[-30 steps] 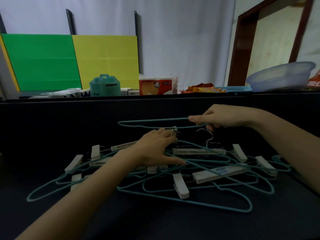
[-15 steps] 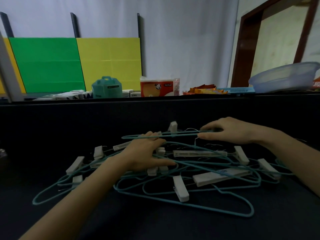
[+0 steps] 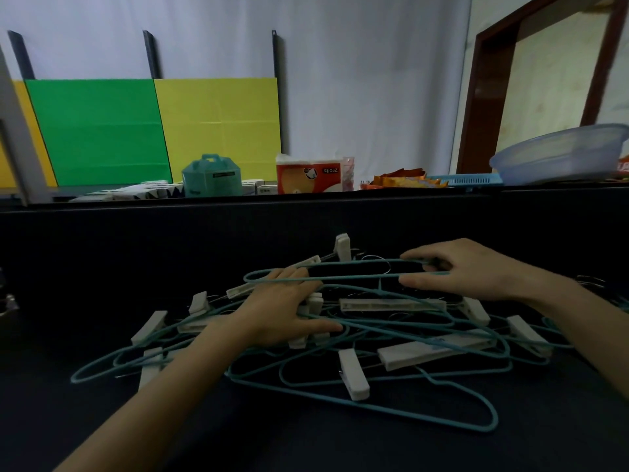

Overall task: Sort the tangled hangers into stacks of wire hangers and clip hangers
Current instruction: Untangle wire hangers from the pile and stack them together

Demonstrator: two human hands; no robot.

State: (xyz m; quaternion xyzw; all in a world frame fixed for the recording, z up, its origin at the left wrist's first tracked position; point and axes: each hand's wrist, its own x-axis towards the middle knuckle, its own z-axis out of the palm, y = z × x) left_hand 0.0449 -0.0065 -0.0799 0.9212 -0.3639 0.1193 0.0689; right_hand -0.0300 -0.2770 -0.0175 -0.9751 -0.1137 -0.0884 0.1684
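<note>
A tangled heap of teal wire hangers [image 3: 374, 400] and white clip hangers [image 3: 391, 304] lies on the dark desk [image 3: 306, 444]. The right hand [image 3: 466, 270] pinches 1 teal wire hanger [image 3: 326, 272] at its right end, fingers [image 3: 420, 257] closed around the wire above the heap. The left hand [image 3: 282, 311] rests flat on the heap, fingers spread open, with that hanger's left end crossing its fingertips. A clip hanger's white clip [image 3: 343, 247] stands up behind them.
</note>
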